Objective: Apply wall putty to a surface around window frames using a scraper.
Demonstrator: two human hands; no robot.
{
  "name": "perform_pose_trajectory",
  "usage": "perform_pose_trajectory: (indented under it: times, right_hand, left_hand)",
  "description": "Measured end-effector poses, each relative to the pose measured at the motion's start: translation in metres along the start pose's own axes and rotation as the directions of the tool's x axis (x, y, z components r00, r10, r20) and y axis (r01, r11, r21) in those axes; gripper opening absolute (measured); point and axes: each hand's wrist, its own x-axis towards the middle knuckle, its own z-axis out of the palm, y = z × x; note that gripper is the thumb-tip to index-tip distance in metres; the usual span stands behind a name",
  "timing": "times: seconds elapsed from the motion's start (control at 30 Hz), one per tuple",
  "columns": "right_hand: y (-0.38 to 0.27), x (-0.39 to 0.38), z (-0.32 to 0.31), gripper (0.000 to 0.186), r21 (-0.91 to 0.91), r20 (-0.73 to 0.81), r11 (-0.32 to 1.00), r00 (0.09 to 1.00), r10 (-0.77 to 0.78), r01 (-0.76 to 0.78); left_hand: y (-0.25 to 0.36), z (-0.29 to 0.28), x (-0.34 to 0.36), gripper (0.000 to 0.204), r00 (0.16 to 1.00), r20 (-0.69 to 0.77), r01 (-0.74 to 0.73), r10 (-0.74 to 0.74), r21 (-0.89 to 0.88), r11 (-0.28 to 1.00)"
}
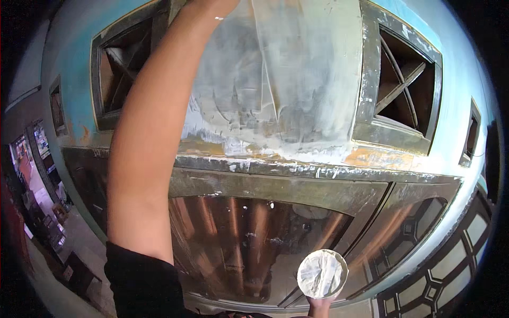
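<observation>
My left arm stretches up across the picture, bare below a black sleeve (140, 281). Only the base of my left hand (225, 6) shows at the top edge, with a white speck near the wrist. Its fingers, and anything in them, are cut off. Behind it is a wall patch (307, 79) smeared with grey and white filler, with a long ridge running down it. Low on the right, my right hand (318, 307) is closed around the underside of a round tub (347, 265). Thick white paste (321, 273) lies inside, with folds on its surface.
Dark-framed vents with crossed bars, one on the left (127, 69) and one on the right (405, 79), flank the patch. Below runs a paint-spattered ledge (297, 168) above dark glass panels (228, 244). A patterned grille (450, 259) stands at lower right; a cluttered area lies far left.
</observation>
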Motion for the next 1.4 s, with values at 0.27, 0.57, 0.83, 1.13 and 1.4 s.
perform_pose_trajectory:
  times: [0.27, 0.57, 0.83, 1.13, 1.4]
  right_hand:
    - [-0.010, 0.016, 0.005, 0.074, 0.094, -0.085, 0.995, 0.996, 0.036, -0.028]
    - [-0.021, 0.035, 0.002, 0.071, 0.046, -0.090, 0.998, 0.995, 0.046, -0.042]
    - [-0.030, 0.039, -0.002, 0.069, -0.003, -0.088, 0.998, 0.994, 0.059, -0.059]
    - [-0.038, 0.034, -0.008, 0.066, -0.057, -0.087, 0.997, 0.995, 0.054, -0.059]
    - [-0.042, 0.026, -0.008, 0.064, -0.108, -0.097, 0.993, 0.994, 0.045, -0.056]
  left_hand:
    - [0.001, 0.025, -0.003, 0.035, 0.980, 0.170, 0.080, -0.106, 0.150, 0.985]
    - [0.045, 0.019, -0.017, 0.027, 0.957, 0.290, -0.081, -0.016, 0.321, 0.944]
    - [0.080, 0.008, -0.044, 0.024, 0.980, 0.193, 0.043, -0.053, 0.054, 0.998]
    - [0.116, -0.009, -0.104, 0.038, 0.970, 0.233, 0.024, -0.062, 0.163, 0.986]
    - [0.167, -0.044, -0.154, 0.049, 0.905, 0.393, 0.144, -0.163, 0.077, 0.987]
